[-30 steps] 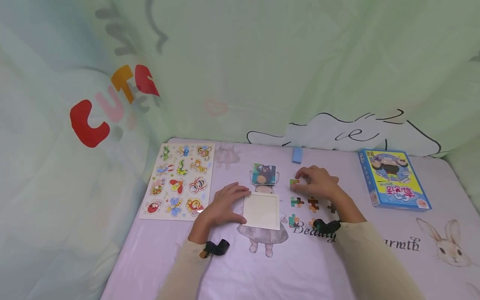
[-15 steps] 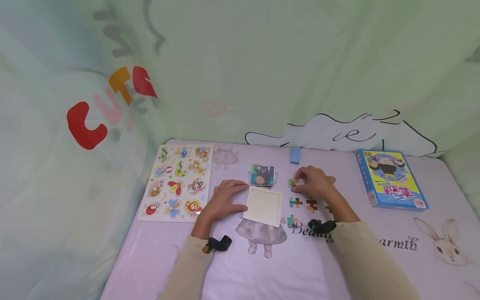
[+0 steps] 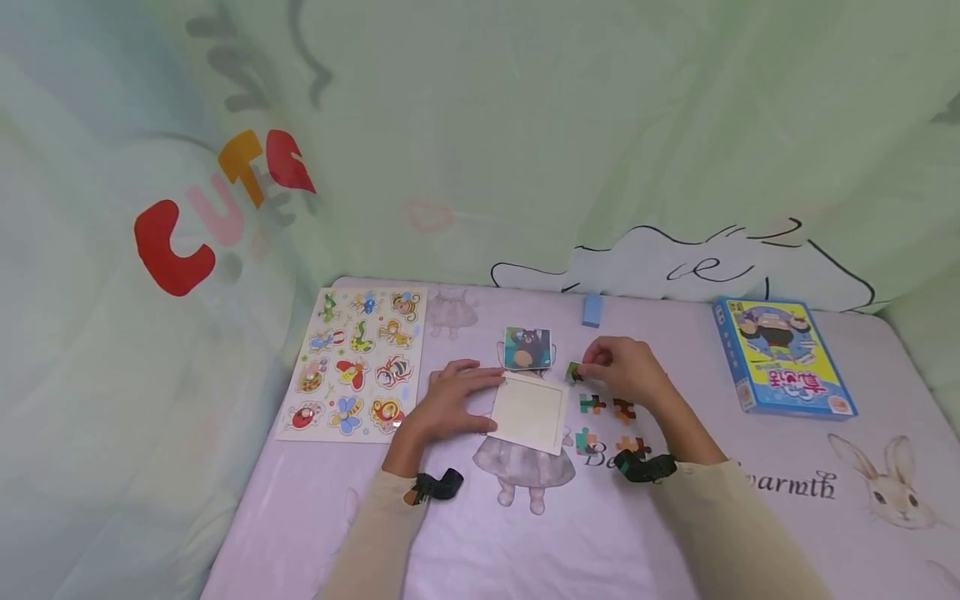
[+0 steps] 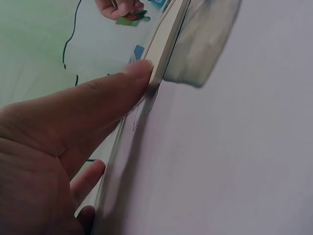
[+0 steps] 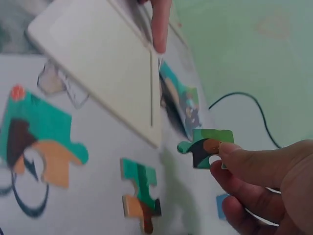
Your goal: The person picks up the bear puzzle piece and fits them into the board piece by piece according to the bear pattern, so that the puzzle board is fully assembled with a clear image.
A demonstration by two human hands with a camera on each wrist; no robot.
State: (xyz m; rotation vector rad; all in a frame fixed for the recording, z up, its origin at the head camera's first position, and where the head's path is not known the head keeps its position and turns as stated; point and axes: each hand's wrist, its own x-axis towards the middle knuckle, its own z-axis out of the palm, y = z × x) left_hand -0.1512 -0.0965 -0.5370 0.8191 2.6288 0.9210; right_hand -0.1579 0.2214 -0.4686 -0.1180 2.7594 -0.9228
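In the head view my left hand [image 3: 453,402] rests at the left side of a square, cream puzzle tray [image 3: 529,415], its index finger at the upper corner and its thumb at the left edge. The left wrist view has the straight thumb [image 4: 107,93] against the tray's side. My right hand [image 3: 632,368] pinches a jigsaw piece [image 5: 199,149], green with brown and black, between thumb and fingers just right of the tray. Several loose jigsaw pieces [image 3: 591,404] lie below that hand. A square bear picture [image 3: 528,348] lies behind the tray.
A board of insect pictures [image 3: 352,367] lies at the left. At the back is a small blue block [image 3: 592,311], and a blue and yellow box [image 3: 786,358] stands at the right. Printed cloth covers the table, with a green curtain [image 3: 465,142] behind.
My right hand has picked up the green jigsaw piece and moved it slightly left, turning it. The tray has rotated slightly clockwise beside my left hand.
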